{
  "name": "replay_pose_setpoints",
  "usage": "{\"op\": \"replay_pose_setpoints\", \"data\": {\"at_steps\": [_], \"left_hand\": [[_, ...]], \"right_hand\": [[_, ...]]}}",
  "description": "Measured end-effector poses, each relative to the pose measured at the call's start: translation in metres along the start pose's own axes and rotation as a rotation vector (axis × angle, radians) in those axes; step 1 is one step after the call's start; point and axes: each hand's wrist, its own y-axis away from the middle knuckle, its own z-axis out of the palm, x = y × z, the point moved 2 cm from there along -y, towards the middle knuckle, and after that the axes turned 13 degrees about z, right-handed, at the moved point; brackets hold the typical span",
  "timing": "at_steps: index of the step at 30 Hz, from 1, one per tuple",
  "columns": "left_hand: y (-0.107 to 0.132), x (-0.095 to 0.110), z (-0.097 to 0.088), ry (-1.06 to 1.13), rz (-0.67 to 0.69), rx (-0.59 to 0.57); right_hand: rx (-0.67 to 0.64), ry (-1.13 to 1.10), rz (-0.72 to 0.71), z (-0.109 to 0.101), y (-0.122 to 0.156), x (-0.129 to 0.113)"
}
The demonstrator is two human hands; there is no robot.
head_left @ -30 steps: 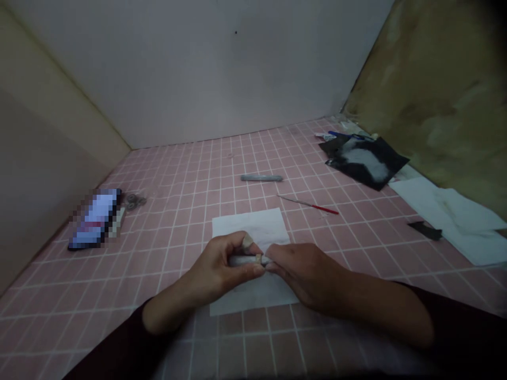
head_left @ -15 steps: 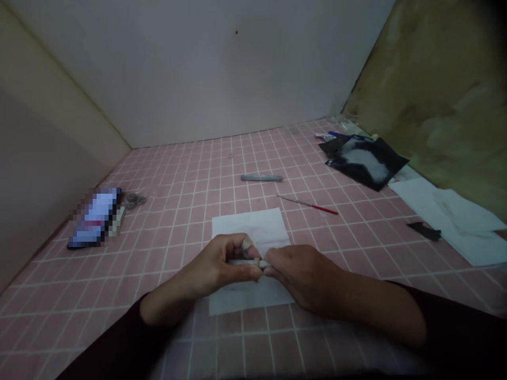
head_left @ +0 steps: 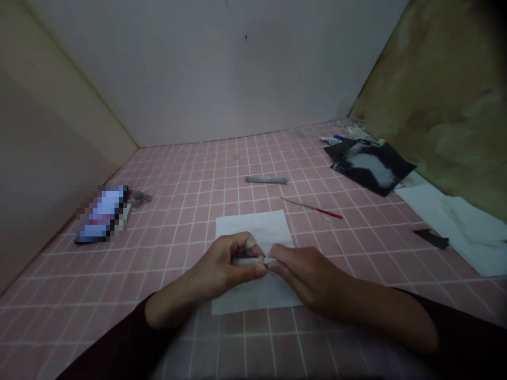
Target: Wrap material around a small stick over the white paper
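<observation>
Two-hand pinch grip on pale cylinder

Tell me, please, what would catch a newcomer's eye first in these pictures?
The eye goes first to the left hand and the right hand, which meet at the centre and pinch a pale slim rod over a white sheet of paper. That sheet lies on a pink tiled surface. At the upper right, a black sheet with a white patch stands out, and toward the left lies a pixelated phone.
</observation>
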Motion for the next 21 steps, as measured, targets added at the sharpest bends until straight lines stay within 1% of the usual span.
{"op": "replay_pose_setpoints", "data": {"at_steps": [1,3,4,5,6,7,9,10,11,12,13,15,16,17,18,19,20,21], "left_hand": [[0.001,0.001,0.0,-0.125,0.07,0.018],[0.004,0.005,0.002,-0.383,0.25,0.048],[0.005,0.006,0.003,-0.459,0.317,0.055],[0.005,0.007,0.004,-0.476,0.339,0.06],[0.004,0.006,0.004,-0.428,0.309,0.07],[0.002,0.004,0.003,-0.324,0.24,0.075],[-0.001,0.0,0.001,-0.022,0.064,0.059],[-0.002,-0.001,0.002,0.106,0.011,0.029],[-0.003,-0.002,0.002,0.176,-0.016,0.024],[-0.002,-0.002,0.002,0.163,-0.005,0.029],[-0.002,0.0,0.002,0.069,0.039,0.04],[0.001,0.004,0.003,-0.232,0.202,0.053],[0.003,0.007,0.005,-0.369,0.288,0.04],[0.004,0.008,0.006,-0.46,0.35,0.022],[0.005,0.009,0.007,-0.488,0.368,0.013],[0.004,0.008,0.007,-0.45,0.34,0.029],[0.003,0.006,0.006,-0.363,0.277,0.058],[0.002,0.003,0.005,-0.216,0.173,0.088]], "right_hand": [[-0.08,-0.105,0.059,0.0,-0.002,0.002],[-0.306,-0.359,0.202,0.001,-0.007,0.007],[-0.405,-0.452,0.252,0.002,-0.009,0.008],[-0.448,-0.488,0.27,0.002,-0.009,0.008],[-0.414,-0.455,0.253,0.001,-0.009,0.008],[-0.317,-0.36,0.208,0.0,-0.008,0.006],[-0.055,-0.083,0.061,-0.001,-0.003,0.002],[0.018,0.024,-0.003,0.0,0.0,0.0],[0.062,0.085,-0.039,0.0,0.002,-0.001],[0.064,0.083,-0.039,0.001,0.002,0.0],[0.022,0.013,-0.003,0.001,0.001,0.002],[-0.158,-0.248,0.141,0.002,-0.003,0.008],[-0.29,-0.403,0.215,0.003,-0.006,0.01],[-0.409,-0.502,0.276,0.004,-0.007,0.012],[-0.456,-0.544,0.303,0.005,-0.008,0.012],[-0.429,-0.526,0.302,0.005,-0.008,0.012],[-0.322,-0.434,0.272,0.004,-0.007,0.012],[-0.189,-0.282,0.219,0.002,-0.006,0.011]]}}
